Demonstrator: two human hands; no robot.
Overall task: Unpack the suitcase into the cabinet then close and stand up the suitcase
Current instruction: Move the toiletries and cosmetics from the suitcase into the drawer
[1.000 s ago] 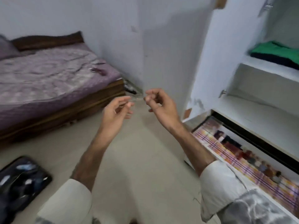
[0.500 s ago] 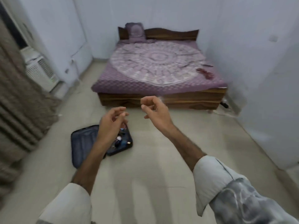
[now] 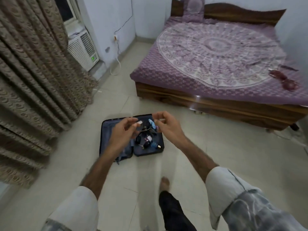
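Note:
A dark blue suitcase (image 3: pixel 105 135) lies open flat on the tiled floor in front of me. Its left half looks bare, while the right half holds a jumble of small items (image 3: pixel 150 141): black cables, a white piece and some blue bits. Both my hands hover in the air above it. My left hand (image 3: pixel 124 133) has loosely curled fingers and holds nothing. My right hand (image 3: pixel 168 127) is the same, its thumb and fingers close together with nothing plainly between them. The cabinet is out of view.
A bed (image 3: pixel 216 55) with a purple patterned cover and wooden frame stands at the right, with a red item (image 3: pixel 286 80) on it. A brown curtain (image 3: pixel 30 80) hangs at the left beside a white air unit (image 3: pixel 83 49). My foot (image 3: pixel 165 181) steps forward on the floor.
The view has swung left from the open cabinet, past the bed, to the suitcase, which is now closer and centred. Both hands stay raised and hold nothing.

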